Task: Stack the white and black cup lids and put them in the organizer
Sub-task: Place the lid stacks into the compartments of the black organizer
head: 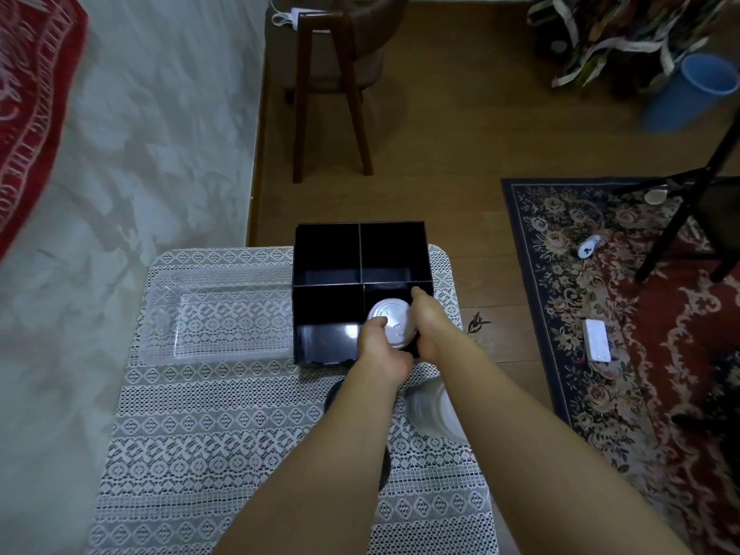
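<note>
A stack of white cup lids [393, 321] sits tilted in the front right compartment of the black four-part organizer [326, 254]. My left hand [382, 346] grips the stack from the left and front. My right hand [428, 318] holds it from the right, fingers reaching into the compartment. On the table under my forearms lie more white lids [428, 410] and black lids [332, 394], both partly hidden by my arms.
A clear plastic tray [216, 314] lies left of the organizer on the lace tablecloth [224, 454]. A wooden chair [332, 82] stands beyond the table. A patterned rug [624, 314] with small objects covers the floor on the right.
</note>
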Tool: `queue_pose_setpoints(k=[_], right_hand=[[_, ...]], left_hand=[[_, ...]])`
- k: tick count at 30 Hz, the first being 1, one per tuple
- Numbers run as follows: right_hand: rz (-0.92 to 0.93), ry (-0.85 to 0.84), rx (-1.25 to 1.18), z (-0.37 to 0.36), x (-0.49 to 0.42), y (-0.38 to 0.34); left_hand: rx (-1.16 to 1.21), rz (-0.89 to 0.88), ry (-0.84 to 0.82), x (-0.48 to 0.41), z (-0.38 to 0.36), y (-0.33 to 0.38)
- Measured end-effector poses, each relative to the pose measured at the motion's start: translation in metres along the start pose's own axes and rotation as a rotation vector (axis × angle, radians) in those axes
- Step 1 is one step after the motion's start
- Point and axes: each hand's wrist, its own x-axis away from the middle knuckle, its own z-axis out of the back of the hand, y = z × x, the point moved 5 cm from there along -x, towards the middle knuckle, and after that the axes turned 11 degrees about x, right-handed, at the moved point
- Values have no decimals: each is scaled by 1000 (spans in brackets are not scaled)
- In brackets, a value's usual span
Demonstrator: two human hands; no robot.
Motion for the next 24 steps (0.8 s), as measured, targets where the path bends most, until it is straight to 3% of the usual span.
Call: queue_pose_setpoints(k=[6,11,14,18,20,24], right_hand=[[24,-4,-50,5,20,-4],[148,34,-22,14,48,-4],[328,119,182,17,63,0],[577,177,455,10,99,18],[626,161,488,3,114,38],[614,189,451,-4,130,93]], left_hand=[[0,18,-69,15,4,7],[-102,-18,-132,46,7,17],[-275,-163,-223,79,12,30],[-683,-541,-245,114,37,58],[-817,-653,-227,121,55,67],[-926,-711,-141,120,99,73]])
